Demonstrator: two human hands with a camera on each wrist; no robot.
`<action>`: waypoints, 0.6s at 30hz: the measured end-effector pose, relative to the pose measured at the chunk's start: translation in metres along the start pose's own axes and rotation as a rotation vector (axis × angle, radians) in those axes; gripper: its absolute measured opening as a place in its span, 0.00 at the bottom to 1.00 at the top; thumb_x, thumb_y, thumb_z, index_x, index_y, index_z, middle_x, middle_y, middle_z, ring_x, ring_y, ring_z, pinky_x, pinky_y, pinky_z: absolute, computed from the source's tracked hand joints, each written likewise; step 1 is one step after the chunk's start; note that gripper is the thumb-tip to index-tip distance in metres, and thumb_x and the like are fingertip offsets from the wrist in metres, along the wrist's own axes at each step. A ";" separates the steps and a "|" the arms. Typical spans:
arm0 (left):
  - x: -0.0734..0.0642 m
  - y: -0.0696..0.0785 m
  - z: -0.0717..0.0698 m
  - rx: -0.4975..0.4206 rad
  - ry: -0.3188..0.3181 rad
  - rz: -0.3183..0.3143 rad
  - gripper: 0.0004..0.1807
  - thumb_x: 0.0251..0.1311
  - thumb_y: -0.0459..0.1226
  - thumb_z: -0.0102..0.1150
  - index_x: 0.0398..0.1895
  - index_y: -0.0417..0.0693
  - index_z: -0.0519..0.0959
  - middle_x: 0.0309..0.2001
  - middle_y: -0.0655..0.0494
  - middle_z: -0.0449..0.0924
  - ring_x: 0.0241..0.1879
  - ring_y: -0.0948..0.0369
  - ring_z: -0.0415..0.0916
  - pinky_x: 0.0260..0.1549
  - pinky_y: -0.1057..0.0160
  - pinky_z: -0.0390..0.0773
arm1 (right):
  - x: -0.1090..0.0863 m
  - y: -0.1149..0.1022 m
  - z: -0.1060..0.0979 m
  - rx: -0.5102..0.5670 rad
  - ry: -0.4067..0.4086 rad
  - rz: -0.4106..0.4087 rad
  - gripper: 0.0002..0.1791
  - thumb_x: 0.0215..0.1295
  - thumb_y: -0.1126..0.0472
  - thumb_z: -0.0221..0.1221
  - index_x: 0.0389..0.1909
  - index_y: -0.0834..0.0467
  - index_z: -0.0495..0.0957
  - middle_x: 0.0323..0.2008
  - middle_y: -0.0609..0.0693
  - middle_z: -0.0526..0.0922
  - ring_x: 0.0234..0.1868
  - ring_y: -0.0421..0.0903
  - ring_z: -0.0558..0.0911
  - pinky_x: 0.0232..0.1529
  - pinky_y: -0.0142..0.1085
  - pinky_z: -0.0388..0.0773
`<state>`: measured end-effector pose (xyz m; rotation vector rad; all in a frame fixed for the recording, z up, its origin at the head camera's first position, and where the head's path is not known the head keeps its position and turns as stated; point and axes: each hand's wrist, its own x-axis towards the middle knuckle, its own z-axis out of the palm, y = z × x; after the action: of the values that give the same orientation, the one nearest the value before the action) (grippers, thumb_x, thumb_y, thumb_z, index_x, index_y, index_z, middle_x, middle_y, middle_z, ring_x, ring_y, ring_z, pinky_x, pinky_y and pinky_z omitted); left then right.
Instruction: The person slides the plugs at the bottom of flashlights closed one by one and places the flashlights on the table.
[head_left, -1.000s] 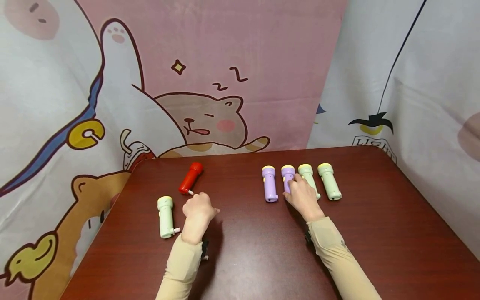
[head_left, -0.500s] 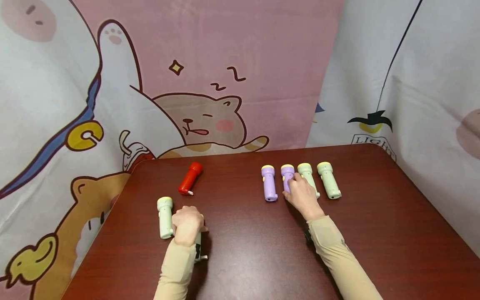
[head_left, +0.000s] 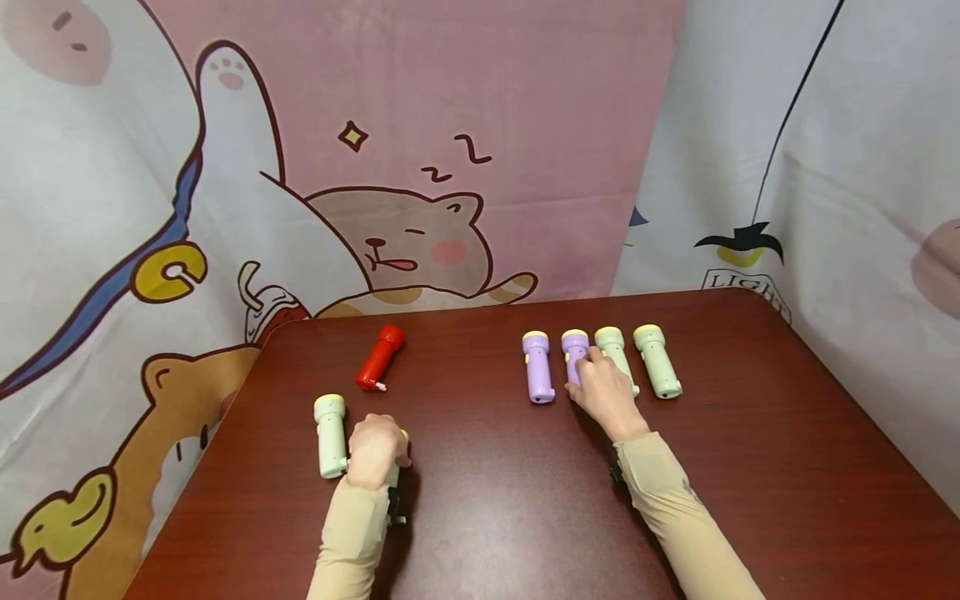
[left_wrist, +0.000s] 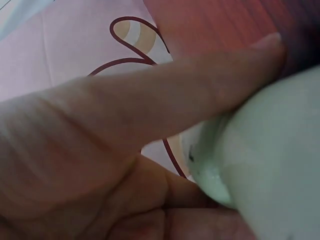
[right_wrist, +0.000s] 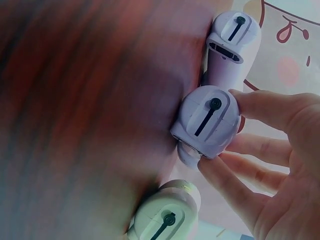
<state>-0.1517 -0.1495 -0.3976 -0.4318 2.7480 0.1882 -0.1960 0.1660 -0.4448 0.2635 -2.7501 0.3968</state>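
Observation:
On the table's left side my left hand (head_left: 378,450) holds a pale green flashlight (left_wrist: 280,155) from above, its thumb and fingers around the body. In the head view that hand covers most of this flashlight. Just left of it lies another pale green flashlight (head_left: 330,437) with a small white tab sticking out at the bottom end. My right hand (head_left: 605,392) grips a purple flashlight (head_left: 575,343) between thumb and fingers; the right wrist view shows its base (right_wrist: 207,120). This flashlight lies in a row between a second purple flashlight (head_left: 538,369) and a pale green one (head_left: 611,340).
Farther back on the left lies a red flashlight (head_left: 381,358), tilted to the right. A pale green flashlight (head_left: 658,362) ends the row at the right. The dark red table (head_left: 495,517) meets a printed cartoon curtain (head_left: 570,167) at its back edge.
My left hand has come down and toward me, from near the red flashlight onto the pale green one, and now holds it. My right hand stays on the purple flashlight.

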 end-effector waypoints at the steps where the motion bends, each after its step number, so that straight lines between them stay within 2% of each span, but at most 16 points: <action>1: 0.000 0.000 0.000 0.002 -0.004 0.004 0.30 0.35 0.40 0.78 0.42 0.32 0.80 0.42 0.33 0.80 0.42 0.43 0.79 0.37 0.50 0.82 | 0.000 0.000 0.000 0.000 0.001 0.000 0.17 0.46 0.59 0.71 0.34 0.66 0.81 0.37 0.61 0.77 0.31 0.60 0.79 0.25 0.51 0.77; 12: 0.001 -0.002 -0.002 -0.005 -0.004 0.040 0.28 0.33 0.38 0.78 0.39 0.31 0.80 0.41 0.33 0.80 0.42 0.44 0.79 0.38 0.52 0.82 | 0.000 0.000 0.001 -0.001 -0.002 0.001 0.18 0.47 0.59 0.71 0.34 0.67 0.81 0.36 0.62 0.77 0.29 0.60 0.79 0.25 0.51 0.77; 18: -0.001 0.000 -0.005 -0.028 0.039 0.065 0.26 0.32 0.38 0.78 0.36 0.32 0.81 0.38 0.35 0.80 0.38 0.44 0.80 0.36 0.52 0.81 | 0.000 -0.001 0.000 0.002 0.001 -0.002 0.17 0.47 0.59 0.71 0.34 0.67 0.81 0.36 0.62 0.77 0.29 0.60 0.79 0.25 0.51 0.77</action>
<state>-0.1522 -0.1497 -0.3921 -0.3580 2.8028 0.2373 -0.1955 0.1655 -0.4447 0.2662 -2.7487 0.3986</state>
